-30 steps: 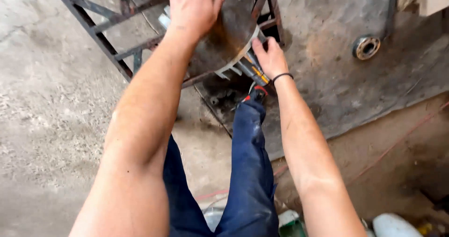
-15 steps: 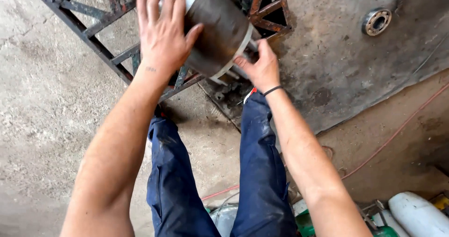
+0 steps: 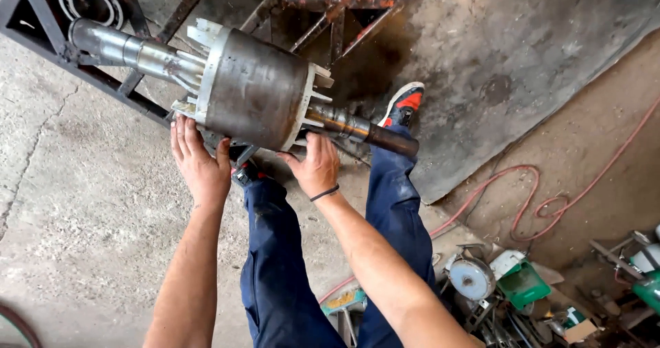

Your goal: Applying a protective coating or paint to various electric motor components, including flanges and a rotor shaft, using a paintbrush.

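Nearest the camera, two forearms are being stretched forward and up over a pair of legs in blue trousers (image 3: 289, 272). The left hand (image 3: 199, 162) is being held open and fairly wide, fingers spread upward, its fingertips being pressed against the near left rim of the rotor (image 3: 254, 90), just under the pale fins at that end. The right hand (image 3: 316, 166), with a dark band at the wrist, is being cupped under the rotor's right end, fingers curled narrowly around the near edge where the fins meet the shaft (image 3: 357, 127). Nothing is being fully enclosed by either hand; the rotor is being propped from below by both.

The rotor is lying just beyond and above the hands, touching both. Its long axis is being run from far left to near right, tilted slightly downward toward the right. The shaft's left part (image 3: 124, 46) is being carried out over a dark steel frame (image 3: 82, 73), where it seems to be resting; the right part is ending close to a red and black shoe (image 3: 407, 104). The two hands are about equally near the drum, the left at its left end, the right at its right end.

Farther off, a bearing (image 3: 89, 1) is lying in the frame at far left. To the right, a red hose (image 3: 550, 204) is being trailed across the concrete floor (image 3: 82, 252), and tools are lying at near right.
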